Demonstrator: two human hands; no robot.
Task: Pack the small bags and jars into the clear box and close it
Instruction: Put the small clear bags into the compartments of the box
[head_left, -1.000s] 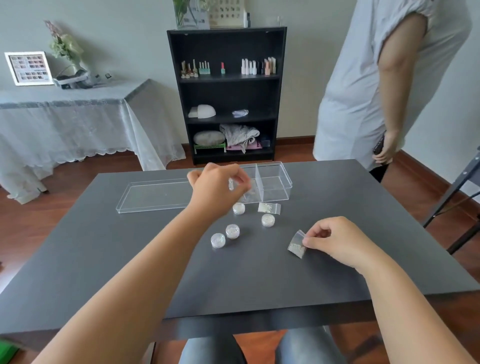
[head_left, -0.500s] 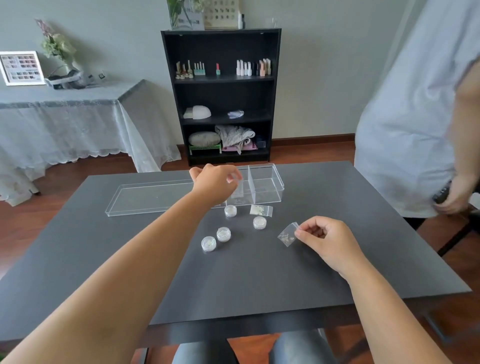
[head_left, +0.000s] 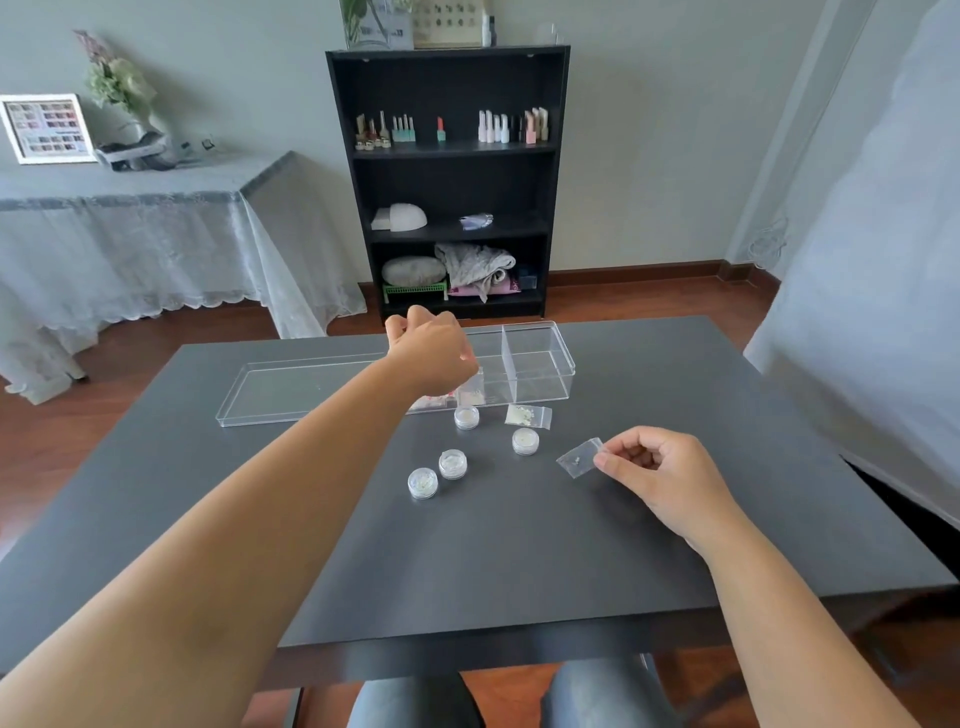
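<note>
The clear box (head_left: 543, 332) stands open at the far side of the dark table (head_left: 519, 571), and its flat lid (head_left: 301, 389) lies to its left. My left hand (head_left: 431, 353) hovers over the box's left compartment. A small bag (head_left: 471, 387) stands inside, right under its fingertips, and I cannot see whether they hold it. My right hand (head_left: 660, 478) pinches a clear small bag (head_left: 579, 457) by one corner. Another small bag (head_left: 527, 415) and several round jars (head_left: 452, 463) sit on the table in front of the box.
A person in light clothing (head_left: 883, 260) stands close at the table's right side. A black bookshelf (head_left: 447, 182) with bottles is behind the table. A cloth-covered side table (head_left: 130, 234) is at the back left.
My left hand has gone down into the box with its small bag. My right hand has lifted its bag off the table and moved toward the box. The person has moved to the right edge.
</note>
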